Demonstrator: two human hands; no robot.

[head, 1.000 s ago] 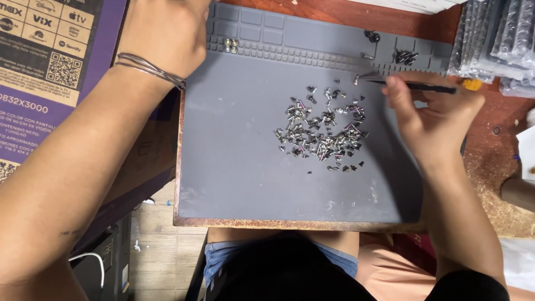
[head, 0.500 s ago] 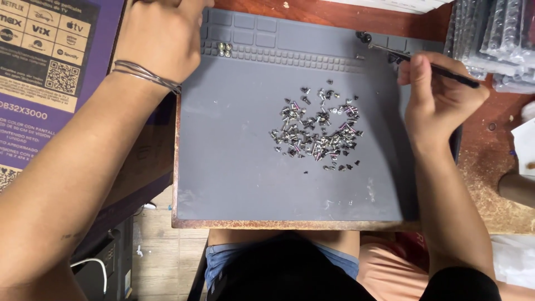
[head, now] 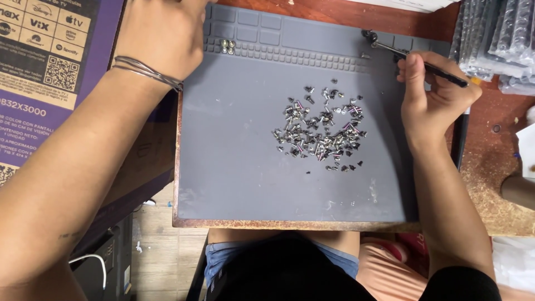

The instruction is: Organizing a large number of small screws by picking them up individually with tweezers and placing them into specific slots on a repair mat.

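The right hand (head: 432,97) held thin black tweezers (head: 423,63) in a pinch grip, tips pointing to 10 o'clock. The tips rested at a few dark parts (head: 369,37) in a tray recess at the mat's (head: 239,167) 1 o'clock corner. The step in hand appeared to be sorting: placing one piece from the screw pile (head: 320,128) into that recess. The pile lay at mat centre, slightly toward 2 o'clock, well apart from the tips. A next move would call for a fine approach to a single screw without scattering its neighbours.

The left hand (head: 161,36) rested at the mat's 11 o'clock corner, near two small silver parts (head: 227,46). Its fingers were cut off by the frame edge, so its grip could not be told. Whether the tweezers held a piece was too small to make out. A printed box (head: 50,72) lay at 9 o'clock.
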